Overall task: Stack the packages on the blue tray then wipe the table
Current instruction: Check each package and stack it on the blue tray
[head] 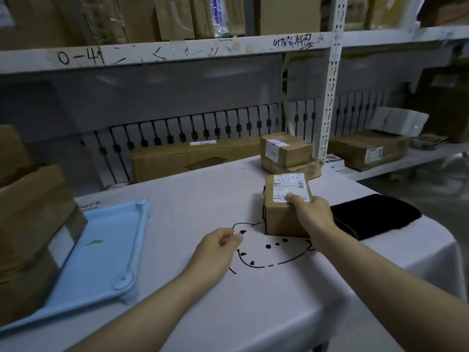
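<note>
Right hand [313, 212] reaches forward over the table [193, 199], arm extended from lower right. It grips the near right top corner of a small cardboard box [284, 212], thumb on the white label on top, fingers wrapped down the right side. Box sits upright on the table, over the top edge of a black line drawing [269, 252] printed on the white cover.

Left hand [218, 243] is held low over the table left of the box, fingers loosely curled, holding nothing, apart from the box. Cannot tell if it touches the surface.

Blue tray [109, 250] lies at the left of the table, well apart from the held box. A large brown package [33, 224] stands on its left part.

Two more boxes [289, 154] are stacked at the far edge, behind the held box. Black cloth [375, 214] lies just right of the right hand.
</note>
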`<state>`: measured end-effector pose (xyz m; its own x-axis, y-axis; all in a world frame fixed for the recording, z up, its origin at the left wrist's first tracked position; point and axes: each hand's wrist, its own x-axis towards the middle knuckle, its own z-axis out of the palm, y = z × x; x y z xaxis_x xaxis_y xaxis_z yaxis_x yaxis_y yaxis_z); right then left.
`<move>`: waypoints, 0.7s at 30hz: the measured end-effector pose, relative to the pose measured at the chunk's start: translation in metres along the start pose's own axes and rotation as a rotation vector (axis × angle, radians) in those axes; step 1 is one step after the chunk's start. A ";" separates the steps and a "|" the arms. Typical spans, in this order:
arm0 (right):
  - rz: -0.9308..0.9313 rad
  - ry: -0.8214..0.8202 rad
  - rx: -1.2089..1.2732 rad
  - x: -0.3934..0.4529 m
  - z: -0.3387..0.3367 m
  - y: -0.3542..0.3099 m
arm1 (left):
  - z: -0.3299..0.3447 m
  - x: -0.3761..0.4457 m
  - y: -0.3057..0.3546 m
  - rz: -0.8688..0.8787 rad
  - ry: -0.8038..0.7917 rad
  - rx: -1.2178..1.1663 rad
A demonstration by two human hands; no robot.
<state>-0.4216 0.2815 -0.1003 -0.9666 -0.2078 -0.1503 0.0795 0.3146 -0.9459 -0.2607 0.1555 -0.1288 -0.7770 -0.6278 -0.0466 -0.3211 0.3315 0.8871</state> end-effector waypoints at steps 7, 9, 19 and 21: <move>-0.047 -0.346 0.063 -0.027 0.019 -0.004 | 0.001 0.004 0.024 -0.116 0.057 -0.413; -0.059 -0.376 0.094 -0.033 0.028 -0.005 | -0.005 -0.002 0.025 -0.134 0.095 -0.493; -0.236 -0.546 0.262 -0.065 0.056 -0.025 | -0.060 -0.031 0.022 -0.051 0.353 -0.580; -0.257 -0.579 0.275 -0.072 0.061 -0.023 | -0.070 -0.039 0.019 -0.015 0.358 -0.555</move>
<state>-0.3394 0.2325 -0.0848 -0.6829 -0.7298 0.0318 -0.0023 -0.0414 -0.9991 -0.1979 0.1367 -0.0782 -0.5155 -0.8568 0.0099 0.0711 -0.0313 0.9970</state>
